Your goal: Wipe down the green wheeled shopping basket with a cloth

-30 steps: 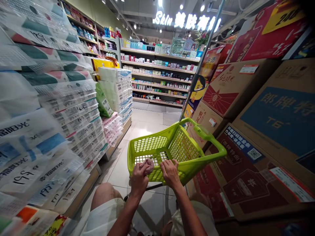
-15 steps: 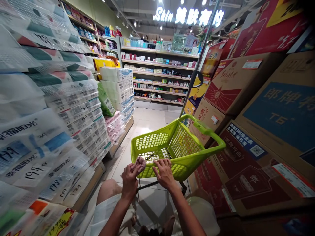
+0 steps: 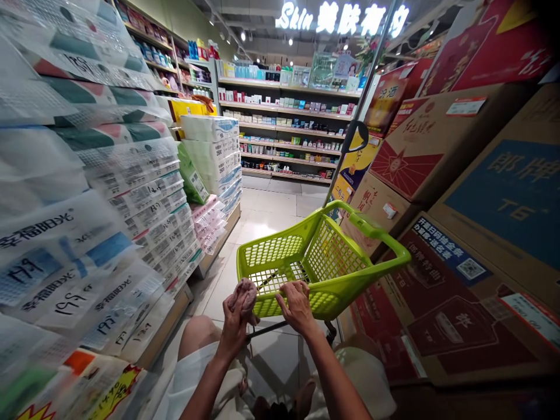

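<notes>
A green plastic shopping cart (image 3: 335,293) with a perforated basket stands before my knees, its handle toward the right. My left hand (image 3: 236,321) is closed around a crumpled dusty-pink cloth (image 3: 243,295) by the basket's near left corner; fingers hide part of the cloth. On the near rim rests my right hand (image 3: 297,306), its fingers curled over the edge and its thumb on the near side. The basket's perforated floor shows between the two hands.
Stacked white paper packs (image 3: 144,192) line the left side on a low platform. Cardboard drink cartons (image 3: 437,146) rise close on the right. A tall grey pole (image 3: 371,76) with a black hook stands behind the cart; stocked shelves (image 3: 289,111) cross the back.
My left hand has drawn the cloth slightly toward me and turned it more upright. My right hand's fingers curl more over the rim. The view has shifted a little.
</notes>
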`<move>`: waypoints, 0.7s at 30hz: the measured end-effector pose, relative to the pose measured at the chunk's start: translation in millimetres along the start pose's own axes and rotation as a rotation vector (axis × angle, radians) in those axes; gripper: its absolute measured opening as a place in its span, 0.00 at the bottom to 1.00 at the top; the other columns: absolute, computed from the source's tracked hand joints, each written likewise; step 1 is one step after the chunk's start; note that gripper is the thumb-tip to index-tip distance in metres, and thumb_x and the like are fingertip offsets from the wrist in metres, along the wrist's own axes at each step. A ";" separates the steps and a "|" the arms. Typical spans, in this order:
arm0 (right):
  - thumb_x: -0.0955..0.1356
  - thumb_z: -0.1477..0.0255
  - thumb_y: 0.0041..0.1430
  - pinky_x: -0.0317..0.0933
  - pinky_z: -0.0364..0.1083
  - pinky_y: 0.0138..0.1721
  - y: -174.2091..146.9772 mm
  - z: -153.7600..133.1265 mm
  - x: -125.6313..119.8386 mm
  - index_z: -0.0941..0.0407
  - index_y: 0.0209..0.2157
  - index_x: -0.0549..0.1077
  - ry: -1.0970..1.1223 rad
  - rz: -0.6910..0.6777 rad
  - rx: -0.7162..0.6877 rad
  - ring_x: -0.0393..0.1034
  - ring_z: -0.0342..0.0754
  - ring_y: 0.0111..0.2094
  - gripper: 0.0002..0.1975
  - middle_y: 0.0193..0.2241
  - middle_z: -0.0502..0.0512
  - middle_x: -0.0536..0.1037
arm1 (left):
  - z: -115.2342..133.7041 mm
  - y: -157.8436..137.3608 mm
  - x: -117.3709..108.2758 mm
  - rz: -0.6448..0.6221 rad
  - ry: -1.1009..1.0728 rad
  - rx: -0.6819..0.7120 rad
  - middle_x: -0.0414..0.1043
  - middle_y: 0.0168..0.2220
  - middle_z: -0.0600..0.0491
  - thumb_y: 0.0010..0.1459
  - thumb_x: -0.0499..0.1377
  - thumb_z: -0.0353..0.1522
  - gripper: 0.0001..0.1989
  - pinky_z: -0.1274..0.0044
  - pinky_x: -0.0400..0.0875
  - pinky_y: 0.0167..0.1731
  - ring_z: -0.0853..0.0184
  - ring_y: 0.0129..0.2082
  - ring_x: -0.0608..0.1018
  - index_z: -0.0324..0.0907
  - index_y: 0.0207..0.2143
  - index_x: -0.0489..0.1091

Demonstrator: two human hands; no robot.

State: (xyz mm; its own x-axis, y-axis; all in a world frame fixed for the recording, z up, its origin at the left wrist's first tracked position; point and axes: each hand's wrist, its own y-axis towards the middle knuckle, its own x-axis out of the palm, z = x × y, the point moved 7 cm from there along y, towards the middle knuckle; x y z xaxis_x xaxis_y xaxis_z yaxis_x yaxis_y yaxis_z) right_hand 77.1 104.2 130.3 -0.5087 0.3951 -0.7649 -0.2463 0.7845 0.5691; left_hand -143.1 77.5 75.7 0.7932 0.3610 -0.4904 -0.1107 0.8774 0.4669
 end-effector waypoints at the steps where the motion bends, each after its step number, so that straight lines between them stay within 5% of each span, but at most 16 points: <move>1: 0.63 0.66 0.72 0.48 0.52 0.58 -0.1 -0.2 -1.3 0.52 0.41 0.71 0.000 -0.007 -0.001 0.68 0.50 0.47 0.08 0.39 0.51 0.78 | -5.0 3.6 0.0 0.005 -0.026 -0.030 0.64 0.59 0.43 0.65 0.51 0.30 0.23 0.58 0.69 0.63 0.55 0.61 0.73 0.45 0.61 0.70; 8: 0.61 0.64 0.73 0.48 0.52 0.57 -2.1 6.9 -9.8 0.52 0.34 0.69 0.022 -0.002 0.067 0.68 0.50 0.44 0.12 0.32 0.50 0.77 | -36.9 56.8 0.4 0.034 -0.078 -0.278 0.70 0.47 0.46 0.63 0.55 0.32 0.17 0.62 0.72 0.59 0.59 0.51 0.78 0.43 0.52 0.76; 16: 0.61 0.67 0.74 0.47 0.52 0.60 -4.6 10.0 -17.3 0.51 0.38 0.72 -0.015 -0.063 -0.010 0.70 0.49 0.43 0.11 0.37 0.51 0.80 | -6.0 -3.4 17.0 -0.119 -0.135 -0.162 0.69 0.52 0.46 0.65 0.56 0.37 0.16 0.62 0.68 0.63 0.58 0.58 0.75 0.45 0.51 0.77; 21: 0.59 0.67 0.75 0.46 0.52 0.62 0.6 -10.5 -9.3 0.51 0.38 0.72 0.059 -0.148 -0.048 0.71 0.48 0.42 0.13 0.35 0.51 0.80 | -17.5 39.6 18.3 -0.018 -0.089 -0.226 0.69 0.48 0.46 0.63 0.57 0.32 0.14 0.62 0.71 0.60 0.59 0.52 0.77 0.44 0.49 0.77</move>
State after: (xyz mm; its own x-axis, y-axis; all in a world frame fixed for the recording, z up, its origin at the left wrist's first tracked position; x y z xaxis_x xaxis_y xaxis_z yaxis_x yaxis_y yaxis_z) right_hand 73.0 96.0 140.9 -0.5109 0.2472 -0.8234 -0.3607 0.8077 0.4663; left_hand -143.4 124.4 72.3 0.8447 0.3239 -0.4262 -0.2191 0.9356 0.2767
